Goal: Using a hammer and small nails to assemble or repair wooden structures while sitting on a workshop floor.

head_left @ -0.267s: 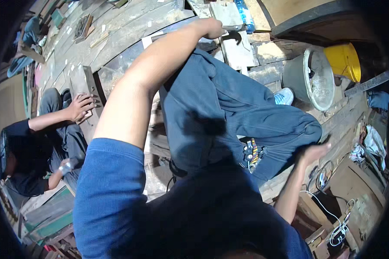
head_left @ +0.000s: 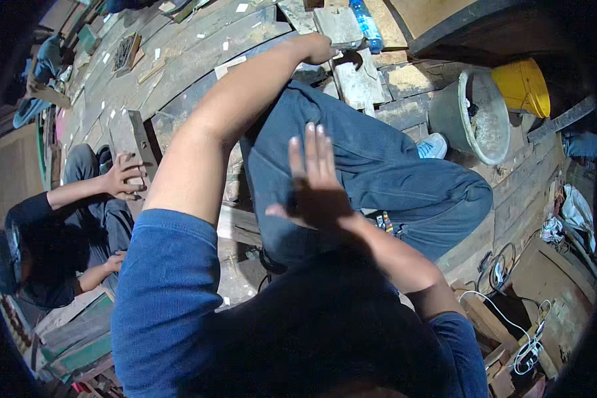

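Note:
My left arm reaches far forward over my left thigh. The left hand [head_left: 317,49] is closed at the edge of a pale, worn board [head_left: 359,83], beside a dark curved shape. What its fingers hold is hidden. My right hand [head_left: 317,189] hovers over my lap with its fingers stretched out and nothing in it, slightly blurred. Beneath it are my dark blue trousers [head_left: 371,152]. Partly covered by the right forearm, a small bundle with coloured stripes [head_left: 386,223] lies at my lap.
On the left sits another person [head_left: 53,245], one hand beside an upright wooden block [head_left: 134,142]. A blue-labelled bottle [head_left: 367,26] lies beyond my left hand. A grey bucket [head_left: 458,116] and yellow bucket [head_left: 524,86] stand at right, with white cable [head_left: 530,348] lower down.
My right hand has swung from the right side in over my lap. The left hand stays by the board. The other person's upper hand has lifted and spread its fingers by the block.

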Demonstrator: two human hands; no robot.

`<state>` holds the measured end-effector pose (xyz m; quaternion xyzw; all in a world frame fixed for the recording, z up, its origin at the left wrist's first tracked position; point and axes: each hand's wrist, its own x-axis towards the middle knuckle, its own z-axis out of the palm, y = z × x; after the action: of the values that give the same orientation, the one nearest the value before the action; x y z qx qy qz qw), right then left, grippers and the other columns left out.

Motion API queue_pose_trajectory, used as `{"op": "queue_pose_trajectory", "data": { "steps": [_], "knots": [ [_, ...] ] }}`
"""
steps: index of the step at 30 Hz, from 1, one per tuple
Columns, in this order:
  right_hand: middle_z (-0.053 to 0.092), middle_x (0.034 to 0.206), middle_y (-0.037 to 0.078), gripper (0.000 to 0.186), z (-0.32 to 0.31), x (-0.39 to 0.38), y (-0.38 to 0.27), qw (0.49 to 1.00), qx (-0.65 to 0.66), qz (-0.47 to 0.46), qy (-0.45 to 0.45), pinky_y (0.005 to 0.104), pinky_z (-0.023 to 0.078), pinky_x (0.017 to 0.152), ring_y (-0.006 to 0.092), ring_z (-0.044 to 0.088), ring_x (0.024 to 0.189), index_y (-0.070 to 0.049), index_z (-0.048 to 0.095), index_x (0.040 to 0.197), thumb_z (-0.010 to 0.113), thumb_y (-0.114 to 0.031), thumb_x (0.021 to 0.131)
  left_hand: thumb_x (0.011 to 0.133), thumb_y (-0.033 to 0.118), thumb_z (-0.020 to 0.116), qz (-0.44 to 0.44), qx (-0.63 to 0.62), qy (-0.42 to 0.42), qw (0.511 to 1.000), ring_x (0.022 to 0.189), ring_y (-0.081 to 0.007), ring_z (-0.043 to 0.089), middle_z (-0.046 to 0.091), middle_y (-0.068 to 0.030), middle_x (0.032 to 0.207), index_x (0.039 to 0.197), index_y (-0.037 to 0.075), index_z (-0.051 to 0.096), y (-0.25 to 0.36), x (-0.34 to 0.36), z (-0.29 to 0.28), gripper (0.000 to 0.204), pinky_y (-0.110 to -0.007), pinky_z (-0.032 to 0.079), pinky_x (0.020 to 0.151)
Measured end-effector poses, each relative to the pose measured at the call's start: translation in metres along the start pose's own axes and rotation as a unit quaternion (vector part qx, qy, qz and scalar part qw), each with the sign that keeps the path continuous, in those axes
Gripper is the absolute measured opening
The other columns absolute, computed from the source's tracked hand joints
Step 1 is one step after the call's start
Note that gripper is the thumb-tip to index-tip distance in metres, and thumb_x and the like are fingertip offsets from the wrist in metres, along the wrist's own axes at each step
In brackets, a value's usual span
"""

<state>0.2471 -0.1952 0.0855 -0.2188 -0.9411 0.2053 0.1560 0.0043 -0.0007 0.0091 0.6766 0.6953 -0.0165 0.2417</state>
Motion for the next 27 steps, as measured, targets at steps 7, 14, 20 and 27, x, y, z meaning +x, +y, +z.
{"op": "queue_pose_trajectory", "data": {
  "steps": [7, 14, 20, 27],
  "knots": [
    [0.043, 0.141, 0.023, 0.058, -0.102, 0.023, 0.053, 0.986, 0.032, -0.115, 0.118, 0.0555, 0.028, 0.108, 0.0395, 0.039, 0.132, -0.004, 0.046, 0.136, 0.061, -0.028, 0.085, 0.095, 0.045, 0.046, -0.02, -0.018, 0.005, 1.0, 0.103, -0.0398, 0.061, 0.064, -0.0261, 0.108, 0.113, -0.001, 0.062, -0.018, -0.008, 0.005, 0.051, -0.046, 0.046, 0.09],
    [0.041, 0.142, 0.022, 0.07, 0.0, 0.013, 0.014, 0.969, 0.113, -0.213, -0.05, 0.0541, 0.026, 0.11, 0.038, 0.035, 0.135, 0.002, 0.052, 0.128, 0.056, -0.054, 0.086, 0.094, 0.046, 0.046, 0.004, 0.003, 0.026, 1.0, 0.099, -0.0411, 0.062, 0.064, -0.0269, 0.105, 0.108, -0.002, 0.063, -0.01, 0.004, 0.015, 0.053, -0.047, 0.047, 0.088],
    [0.051, 0.134, 0.017, 0.06, -0.062, 0.03, 0.019, 0.953, 0.066, -0.295, -0.006, 0.0502, 0.028, 0.11, 0.0354, 0.04, 0.132, -0.002, 0.056, 0.125, 0.061, -0.046, 0.085, 0.094, 0.047, 0.048, -0.015, -0.019, 0.011, 1.0, 0.102, -0.0395, 0.061, 0.064, -0.025, 0.108, 0.112, -0.001, 0.062, -0.019, -0.007, 0.005, 0.053, -0.046, 0.047, 0.089],
    [0.04, 0.143, 0.019, 0.06, -0.027, 0.025, -0.001, 0.969, 0.165, -0.165, -0.078, 0.0541, 0.022, 0.113, 0.0369, 0.031, 0.137, -0.002, 0.047, 0.135, 0.062, -0.035, 0.087, 0.096, 0.048, 0.045, -0.002, -0.033, 0.008, 0.999, 0.099, -0.0412, 0.061, 0.064, -0.0265, 0.106, 0.11, -0.002, 0.061, -0.015, -0.005, 0.012, 0.054, -0.047, 0.046, 0.088]
  ]
}}
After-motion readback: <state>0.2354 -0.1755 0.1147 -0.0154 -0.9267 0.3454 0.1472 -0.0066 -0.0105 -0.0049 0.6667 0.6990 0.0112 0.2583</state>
